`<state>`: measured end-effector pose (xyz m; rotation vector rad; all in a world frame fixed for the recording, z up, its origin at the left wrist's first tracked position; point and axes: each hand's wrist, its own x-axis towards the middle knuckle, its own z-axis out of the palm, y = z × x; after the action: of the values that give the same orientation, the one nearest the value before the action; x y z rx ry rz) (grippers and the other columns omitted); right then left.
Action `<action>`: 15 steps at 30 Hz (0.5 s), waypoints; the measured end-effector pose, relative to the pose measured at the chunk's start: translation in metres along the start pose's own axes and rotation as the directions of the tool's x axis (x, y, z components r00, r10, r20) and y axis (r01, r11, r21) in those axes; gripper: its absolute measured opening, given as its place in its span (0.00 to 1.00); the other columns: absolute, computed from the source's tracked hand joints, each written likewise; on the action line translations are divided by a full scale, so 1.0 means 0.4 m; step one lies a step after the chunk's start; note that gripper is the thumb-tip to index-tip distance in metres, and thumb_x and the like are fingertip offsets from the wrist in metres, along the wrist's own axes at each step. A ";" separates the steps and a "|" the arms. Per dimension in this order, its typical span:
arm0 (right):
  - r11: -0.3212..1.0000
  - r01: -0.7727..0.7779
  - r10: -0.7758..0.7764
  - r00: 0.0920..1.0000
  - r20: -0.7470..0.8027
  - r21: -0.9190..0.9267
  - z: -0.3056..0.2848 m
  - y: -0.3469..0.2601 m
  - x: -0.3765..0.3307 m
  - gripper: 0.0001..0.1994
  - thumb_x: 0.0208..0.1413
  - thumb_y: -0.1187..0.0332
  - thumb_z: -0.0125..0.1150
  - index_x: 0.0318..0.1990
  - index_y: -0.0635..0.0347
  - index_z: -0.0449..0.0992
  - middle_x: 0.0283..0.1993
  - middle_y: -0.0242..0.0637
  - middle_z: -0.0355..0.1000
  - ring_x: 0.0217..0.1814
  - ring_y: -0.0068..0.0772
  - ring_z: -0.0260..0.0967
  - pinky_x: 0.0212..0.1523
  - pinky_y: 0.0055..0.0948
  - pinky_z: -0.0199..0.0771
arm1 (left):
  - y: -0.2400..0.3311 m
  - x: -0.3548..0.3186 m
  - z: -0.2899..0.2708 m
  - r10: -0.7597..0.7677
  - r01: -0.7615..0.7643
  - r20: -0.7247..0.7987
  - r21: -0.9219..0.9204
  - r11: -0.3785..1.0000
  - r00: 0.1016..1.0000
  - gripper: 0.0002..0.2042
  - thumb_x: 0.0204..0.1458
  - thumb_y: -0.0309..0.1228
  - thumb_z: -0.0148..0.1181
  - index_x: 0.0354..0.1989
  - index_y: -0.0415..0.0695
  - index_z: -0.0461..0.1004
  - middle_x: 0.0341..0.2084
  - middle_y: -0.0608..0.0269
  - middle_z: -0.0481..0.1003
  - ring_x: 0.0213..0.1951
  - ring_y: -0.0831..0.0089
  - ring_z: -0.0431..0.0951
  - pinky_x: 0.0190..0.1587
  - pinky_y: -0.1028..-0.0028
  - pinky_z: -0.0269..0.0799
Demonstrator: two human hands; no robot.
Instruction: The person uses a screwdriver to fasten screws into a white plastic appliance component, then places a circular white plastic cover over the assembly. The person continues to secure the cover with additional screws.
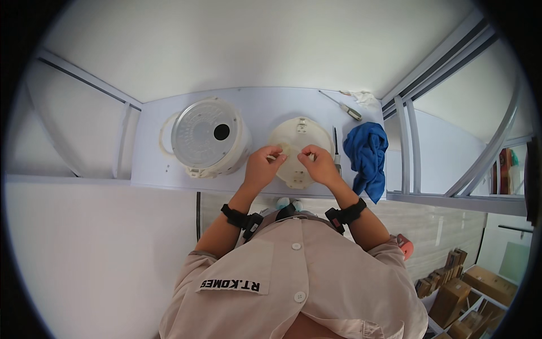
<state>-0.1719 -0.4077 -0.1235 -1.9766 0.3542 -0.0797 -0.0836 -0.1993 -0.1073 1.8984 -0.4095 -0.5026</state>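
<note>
A round cream-coloured plastic cover (pixel 316 133), with small metal fittings at its far and near edges, lies in front of me on the table. Over its middle my left hand (pixel 264 167) has thumb and fingers pinched on a small pale part (pixel 288 150), whose exact kind is too faint to tell. Close by on the right, my right hand (pixel 319 165) is also pinched, its fingertips at the part's side; what sits between them is hidden. To the left stands a rice cooker body (pixel 241 148) with a grey metal top plate (pixel 195 135) bearing a black disc.
A screwdriver (pixel 353 114) lies at the back right beside crumpled white tissue (pixel 367 99). Another screwdriver (pixel 336 141) is by my right hand, partly hidden. A blue cloth (pixel 367 152) is bunched at the table's right side. Small screws (pixel 167 168) lie near the left corner.
</note>
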 end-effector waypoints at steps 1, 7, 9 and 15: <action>1.000 0.001 -0.001 1.000 -0.012 -0.002 0.003 0.009 0.006 0.12 0.62 0.60 0.70 0.42 0.60 0.85 0.34 0.41 0.82 0.32 0.38 0.76 0.39 0.37 0.77 | 0.009 -0.003 -0.010 -0.008 0.006 0.012 0.142 0.990 1.000 0.20 0.62 0.36 0.71 0.57 0.37 0.80 0.45 0.52 0.84 0.38 0.66 0.87 0.41 0.69 0.82; 0.994 -0.027 0.028 1.000 0.006 -0.106 0.024 0.021 0.028 0.13 0.61 0.60 0.69 0.43 0.60 0.86 0.37 0.43 0.84 0.36 0.42 0.81 0.42 0.39 0.80 | -0.095 -0.006 0.008 0.170 -0.012 -0.243 0.542 0.840 0.955 0.24 0.65 0.41 0.65 0.64 0.38 0.76 0.49 0.46 0.83 0.43 0.53 0.85 0.51 0.58 0.80; 0.991 -0.044 0.045 0.999 0.007 -0.123 0.026 0.024 0.030 0.13 0.61 0.60 0.69 0.43 0.61 0.87 0.38 0.44 0.84 0.38 0.44 0.82 0.44 0.40 0.81 | -0.111 0.002 0.012 0.127 0.005 -0.236 0.491 0.871 0.963 0.24 0.66 0.40 0.63 0.65 0.38 0.75 0.52 0.45 0.83 0.46 0.52 0.85 0.53 0.57 0.79; 0.988 -0.069 0.069 0.998 -0.003 -0.136 0.028 0.034 0.029 0.14 0.61 0.60 0.69 0.47 0.60 0.86 0.39 0.45 0.85 0.42 0.45 0.83 0.47 0.40 0.81 | -0.121 0.016 0.004 -0.035 0.043 -0.051 0.169 0.985 0.998 0.26 0.67 0.35 0.61 0.70 0.37 0.69 0.55 0.45 0.80 0.48 0.54 0.85 0.52 0.58 0.81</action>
<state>-0.1611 -0.4063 -0.1417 -2.0966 0.4369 -0.0100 -0.0766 -0.1864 -0.1539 2.0824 -0.3946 -0.4594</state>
